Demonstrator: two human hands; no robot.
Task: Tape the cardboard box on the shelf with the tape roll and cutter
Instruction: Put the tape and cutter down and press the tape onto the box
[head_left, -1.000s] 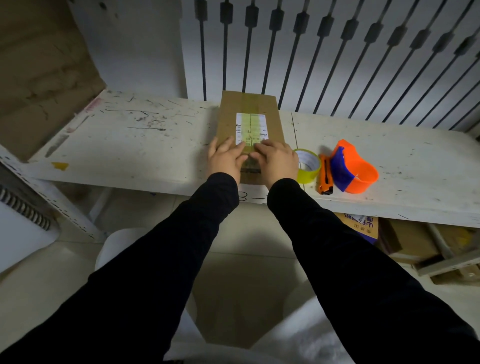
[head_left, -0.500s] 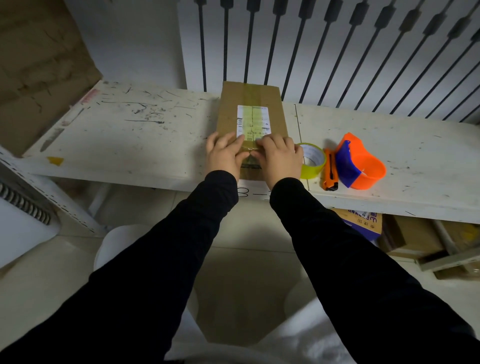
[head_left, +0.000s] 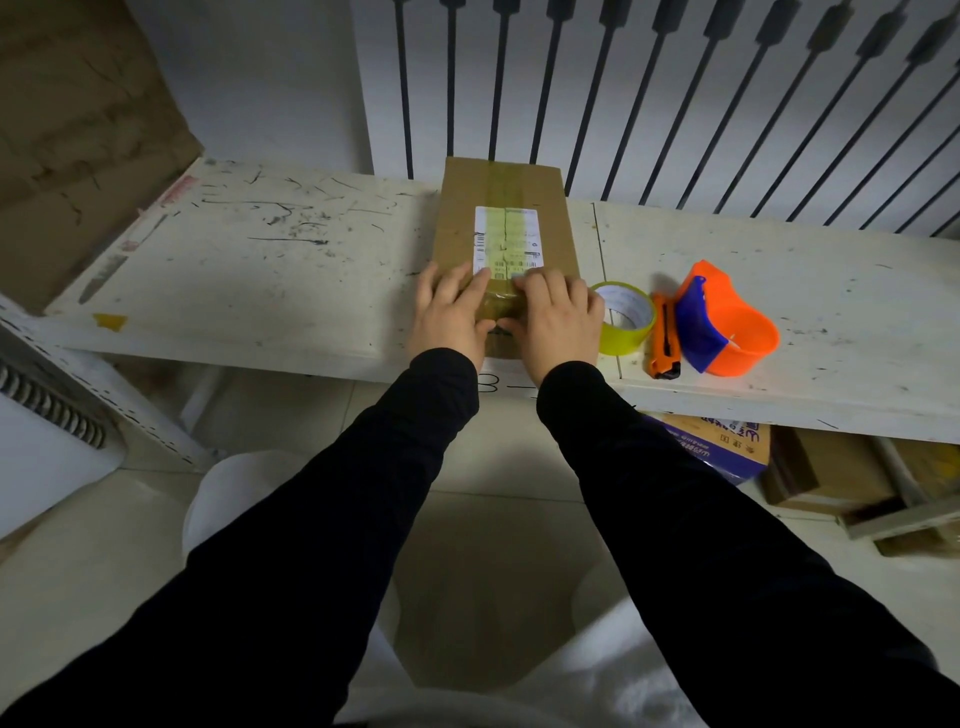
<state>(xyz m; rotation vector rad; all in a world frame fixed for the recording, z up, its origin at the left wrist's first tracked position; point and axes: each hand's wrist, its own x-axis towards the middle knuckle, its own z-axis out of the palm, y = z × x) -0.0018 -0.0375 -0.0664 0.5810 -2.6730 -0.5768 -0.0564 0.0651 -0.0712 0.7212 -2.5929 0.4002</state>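
Nearest the camera, two black sleeves (head_left: 363, 519) reach forward over a pale tiled floor (head_left: 493, 545) toward a scuffed white shelf (head_left: 260, 270). Under the shelf, to the right of the sleeves, sit a printed blue-and-tan carton (head_left: 727, 447) and a plain brown carton (head_left: 826, 478).

On the shelf, a long brown cardboard box (head_left: 457, 228) lies flat, its near end at the shelf's front edge and its far end close to the black vertical bars (head_left: 613, 93) behind. Both hands rest on the near end of this box. The left hand (head_left: 452, 317) lies palm down, its fingers straight and slightly spread, pressing the box top. The right hand (head_left: 556, 322) lies beside it, fingers straight and close together, pressing flat as well; the thumbs nearly meet over a glossy strip of tape (head_left: 498, 306) running along the box's middle. Neither hand holds anything.

Just right of the box, touching the right hand's edge, a roll of yellowish clear tape (head_left: 626, 319) lies on its side. Right of the roll lies a slim orange utility cutter (head_left: 664, 338), and beside that an orange-and-blue plastic tape dispenser (head_left: 732, 322).

Farther along the box top, beyond the fingers, is a white printed shipping label (head_left: 506, 239) with tape over its centre. To the left of the box, past the shelf's end, a large brown cardboard sheet (head_left: 78, 130) leans against the wall.
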